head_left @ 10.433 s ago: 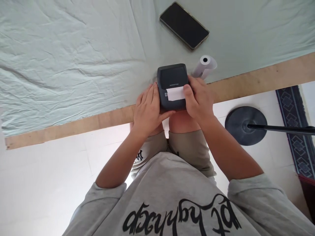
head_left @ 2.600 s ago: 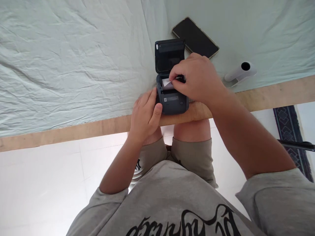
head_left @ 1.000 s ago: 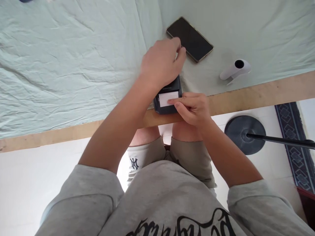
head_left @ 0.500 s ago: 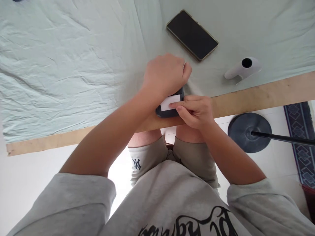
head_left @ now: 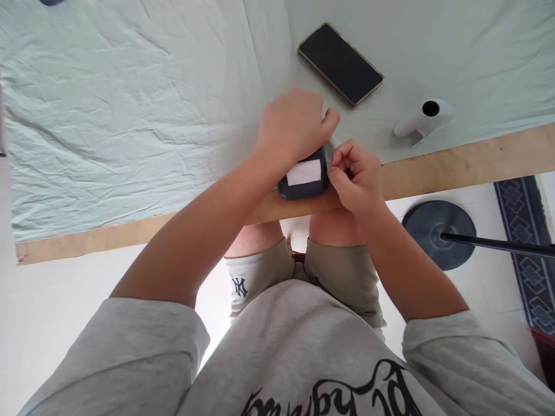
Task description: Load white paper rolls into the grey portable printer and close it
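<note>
At the table's near edge lies a dark grey object (head_left: 302, 191) with rounded corners and a white rectangular label (head_left: 304, 172) on its upper face. My left hand (head_left: 295, 121) is curled over its far end, the wrist covering part of it. Those fingers are mostly hidden, and the thumb points right. Close by the object's right side, my right hand (head_left: 356, 176) has thumb and forefinger drawn together in a pinch. Whatever may be between these fingertips is too small to make out. The object's kind cannot be told from the visible part.
Beyond my hands a black phone (head_left: 341, 65) lies face up on the pale green cloth (head_left: 130, 104). To the right is a white curved device (head_left: 425, 119) with a dark round opening. A wooden strip (head_left: 459, 159) edges the table. Below right stands a black round base (head_left: 439, 234) with a pole.
My right forefinger has left the white label, and that hand has moved right and slightly away from me, its fingers now pinched. The left hand stays over the dark object.
</note>
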`<move>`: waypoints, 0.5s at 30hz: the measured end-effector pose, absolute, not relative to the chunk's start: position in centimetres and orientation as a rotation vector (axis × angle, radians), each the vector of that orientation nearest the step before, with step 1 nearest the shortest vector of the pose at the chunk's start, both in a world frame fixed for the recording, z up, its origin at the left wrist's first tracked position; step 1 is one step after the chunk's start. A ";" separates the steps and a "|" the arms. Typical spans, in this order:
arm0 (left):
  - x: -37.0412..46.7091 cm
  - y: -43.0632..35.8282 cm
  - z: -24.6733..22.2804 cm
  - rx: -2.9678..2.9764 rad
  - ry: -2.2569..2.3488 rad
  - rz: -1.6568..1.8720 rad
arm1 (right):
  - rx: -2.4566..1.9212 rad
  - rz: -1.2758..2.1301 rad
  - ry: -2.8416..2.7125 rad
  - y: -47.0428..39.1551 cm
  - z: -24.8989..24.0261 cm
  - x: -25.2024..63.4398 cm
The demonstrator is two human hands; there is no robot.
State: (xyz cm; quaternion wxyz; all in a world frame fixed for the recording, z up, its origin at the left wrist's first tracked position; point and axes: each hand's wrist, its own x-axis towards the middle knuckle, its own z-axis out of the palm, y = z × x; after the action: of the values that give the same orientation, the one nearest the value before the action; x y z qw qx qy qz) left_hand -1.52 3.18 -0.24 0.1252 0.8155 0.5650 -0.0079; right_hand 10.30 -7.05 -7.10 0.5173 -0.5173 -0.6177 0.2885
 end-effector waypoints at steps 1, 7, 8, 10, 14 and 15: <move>-1.5 3.3 -0.4 2.373 1.655 -0.017 | -1.253 0.686 -1.478 -7.0 -7.2 10.3; -1.1 3.7 -0.9 2.359 1.690 0.023 | -1.274 0.699 -1.485 -6.8 -7.5 10.5; -1.2 3.6 -0.9 2.358 1.692 0.035 | -1.274 0.704 -1.478 -6.9 -7.5 10.5; -1.4 3.3 -0.7 2.367 1.670 0.085 | -1.274 0.727 -1.461 -6.9 -7.3 10.5; -1.9 2.8 -0.3 2.378 1.606 0.229 | -1.280 0.799 -1.435 -7.1 -6.8 10.5; -2.0 2.7 -0.3 2.374 1.603 0.252 | -1.280 0.812 -1.431 -7.2 -6.7 10.5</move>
State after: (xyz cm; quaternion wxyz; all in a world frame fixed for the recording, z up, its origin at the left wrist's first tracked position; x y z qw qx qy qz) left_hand -1.95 2.73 -0.30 0.1325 0.8183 0.5526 0.0867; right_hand 10.54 -7.18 -6.72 0.5041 -0.5304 -0.5929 0.3362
